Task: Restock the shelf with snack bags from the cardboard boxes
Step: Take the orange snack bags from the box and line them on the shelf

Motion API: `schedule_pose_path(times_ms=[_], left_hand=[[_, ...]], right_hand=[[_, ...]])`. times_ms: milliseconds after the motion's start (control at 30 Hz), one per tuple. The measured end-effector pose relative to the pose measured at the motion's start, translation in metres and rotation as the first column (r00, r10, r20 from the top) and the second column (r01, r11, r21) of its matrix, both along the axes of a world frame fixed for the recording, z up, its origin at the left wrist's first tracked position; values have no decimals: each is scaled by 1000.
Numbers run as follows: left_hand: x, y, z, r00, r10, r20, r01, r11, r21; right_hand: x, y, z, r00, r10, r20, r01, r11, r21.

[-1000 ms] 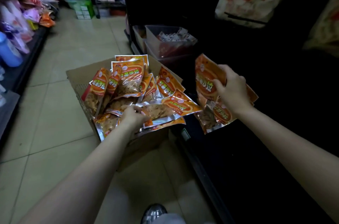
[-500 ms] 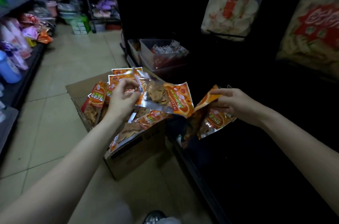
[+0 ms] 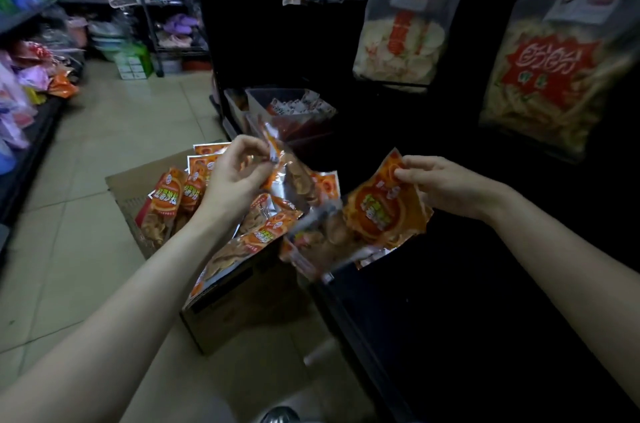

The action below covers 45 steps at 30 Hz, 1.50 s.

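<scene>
Two bags up: left hand pinching one snack bag above the cardboard box, right hand gripping another bag near the dark shelf. Best passed across by the top edges, kept flat, then stood upright on the shelf.

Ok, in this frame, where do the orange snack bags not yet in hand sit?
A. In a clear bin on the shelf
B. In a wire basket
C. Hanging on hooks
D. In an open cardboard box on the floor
D: the loose orange snack bags lie piled in the open cardboard box on the tiled floor, beside the dark shelf.
</scene>
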<state>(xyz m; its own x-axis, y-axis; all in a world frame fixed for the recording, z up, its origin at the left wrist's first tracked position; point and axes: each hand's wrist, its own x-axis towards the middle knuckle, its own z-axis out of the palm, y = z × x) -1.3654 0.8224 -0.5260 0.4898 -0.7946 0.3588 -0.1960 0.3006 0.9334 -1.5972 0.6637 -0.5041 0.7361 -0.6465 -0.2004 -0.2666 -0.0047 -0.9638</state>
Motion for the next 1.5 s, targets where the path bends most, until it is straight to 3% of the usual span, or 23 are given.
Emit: schedule_pose_path(times_ms=[167, 267, 333, 400, 500, 667, 733, 833, 933, 1000, 1067, 1167, 1267, 1367, 1433, 1500], left_hand=[[-16, -13, 25, 973, -227, -36, 220, 966, -135], [-18, -19, 22, 923, -297, -245, 253, 947, -197], [-14, -21, 10, 894, -277, -352, 241, 960, -144], [-5, -22, -5, 933, -174, -316, 183, 983, -1], [3, -21, -25, 974, -65, -217, 104, 979, 177], [-10, -29, -33, 986, -51, -159, 85, 973, 214], [-13, -32, -31, 992, -123, -9, 122, 967, 225], [-13, -34, -26, 923, -254, 288, 159, 935, 316], [-16, -36, -16, 914, -238, 328, 146, 948, 284], [-17, -39, -12, 945, -187, 268, 129, 967, 222], [-15, -43, -9, 991, -109, 74, 99, 987, 125], [-12, -48, -3, 973, -89, -213, 86, 996, -25], [-15, -49, 3, 954, -227, -195, 232, 973, -1], [-22, -48, 4, 884, -399, -242, 421, 906, 45], [-25, -50, 1, 857, -409, -313, 432, 902, 5], [-24, -52, -5, 863, -349, -365, 383, 924, 23]], right_hand=[[13, -15, -21, 989, -115, 89, 95, 976, 197], [24, -12, -32, 966, -172, 191, 118, 957, 265], [32, -15, -35, 932, -218, 289, 133, 949, 286], [38, -19, -33, 900, -284, 331, 199, 942, 269], [41, -25, -30, 940, -301, 162, 307, 951, -18], [49, -15, -38, 981, -193, 8, 189, 955, -227], [50, -10, -40, 991, -132, -29, 117, 946, -304], [51, -6, -34, 978, -27, -205, -85, 851, -519], [53, -3, -24, 951, 37, -308, -229, 754, -616], [51, -2, -21, 970, 43, -239, -185, 769, -612], [45, -3, -22, 991, -22, -135, -62, 809, -585], [32, -4, -29, 990, -54, -134, -12, 892, -452], [24, -5, -33, 999, 44, 14, -40, 977, -210], [23, -13, -31, 985, 64, 160, -55, 997, -58], [24, -16, -32, 991, 37, 130, -31, 998, -48], [25, -14, -32, 998, -38, 53, 48, 980, -192]])
